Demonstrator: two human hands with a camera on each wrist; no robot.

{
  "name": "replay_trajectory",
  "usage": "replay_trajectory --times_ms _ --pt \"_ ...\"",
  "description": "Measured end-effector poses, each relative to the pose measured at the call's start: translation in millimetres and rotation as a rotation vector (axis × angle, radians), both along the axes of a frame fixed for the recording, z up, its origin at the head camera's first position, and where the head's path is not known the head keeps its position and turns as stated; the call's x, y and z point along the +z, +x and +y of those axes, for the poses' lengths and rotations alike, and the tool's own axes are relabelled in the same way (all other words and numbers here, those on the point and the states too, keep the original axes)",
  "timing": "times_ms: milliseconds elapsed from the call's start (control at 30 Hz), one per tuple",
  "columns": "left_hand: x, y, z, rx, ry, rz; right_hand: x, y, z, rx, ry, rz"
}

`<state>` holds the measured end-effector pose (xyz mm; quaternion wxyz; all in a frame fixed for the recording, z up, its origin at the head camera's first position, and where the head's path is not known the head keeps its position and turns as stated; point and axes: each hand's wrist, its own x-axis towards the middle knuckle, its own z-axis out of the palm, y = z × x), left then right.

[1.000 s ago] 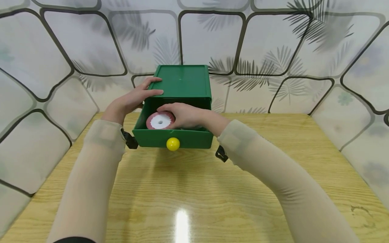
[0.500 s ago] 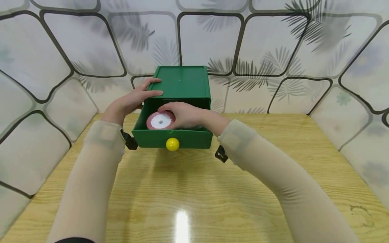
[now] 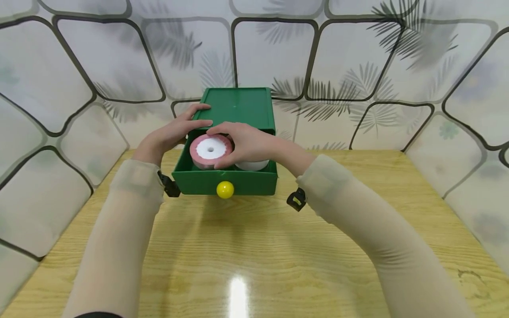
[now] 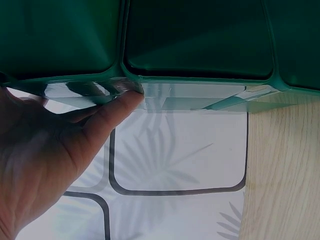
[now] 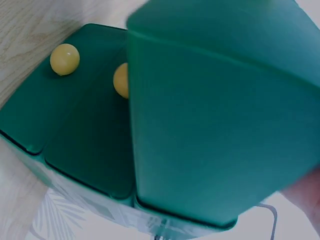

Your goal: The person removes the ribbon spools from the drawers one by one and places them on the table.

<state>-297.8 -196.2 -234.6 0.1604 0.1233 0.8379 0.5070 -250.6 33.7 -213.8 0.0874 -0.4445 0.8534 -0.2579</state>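
A green drawer cabinet (image 3: pixel 238 106) stands at the back of the table, its top drawer (image 3: pixel 199 183) pulled out by a yellow knob (image 3: pixel 225 190) side toward me. My right hand (image 3: pixel 254 143) grips a spool of pink ribbon (image 3: pixel 210 149) with a white centre, thumb on the near rim and fingers on the far rim, tilted inside the drawer. Another white round thing (image 3: pixel 254 165), partly hidden beneath that hand, lies at the drawer's right. My left hand (image 3: pixel 171 132) holds the cabinet's left edge, two digits on the top; in the left wrist view one finger (image 4: pixel 117 110) touches its side.
Lower drawers with yellow knobs (image 5: pixel 65 59) are shut below the open one. The wooden table (image 3: pixel 254 247) extends in front and to both sides. Patterned white walls (image 3: pixel 274 53) rise close behind the cabinet and along both sides.
My right hand has risen slightly with the pink ribbon spool, whose rim shows more, and the white round thing beside it has come into clearer view. My left hand stays on the cabinet.
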Motion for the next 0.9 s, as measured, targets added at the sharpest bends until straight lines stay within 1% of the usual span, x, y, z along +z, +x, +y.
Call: replay_trajectory --times_ms 167,367,667,800,900 --pt "-0.2 -0.2 -0.1 0.008 0.01 -0.009 9.0 4.2 11.5 -0.018 -0.04 -0.012" --pt "-2.1 -1.8 0.1 0.014 0.008 -0.014 15.7 7.6 26.4 -0.055 -0.089 -0.029" --pt "-1.5 -1.2 0.6 0.023 -0.012 -0.01 20.7 8.3 56.9 -0.104 -0.12 -0.012" --pt "-0.6 -0.8 0.2 0.023 -0.008 -0.01 22.1 8.9 73.7 -0.111 -0.17 -0.02" --pt "-0.3 -1.0 0.6 0.02 -0.006 -0.009 20.8 9.3 87.7 -0.131 -0.205 -0.015"
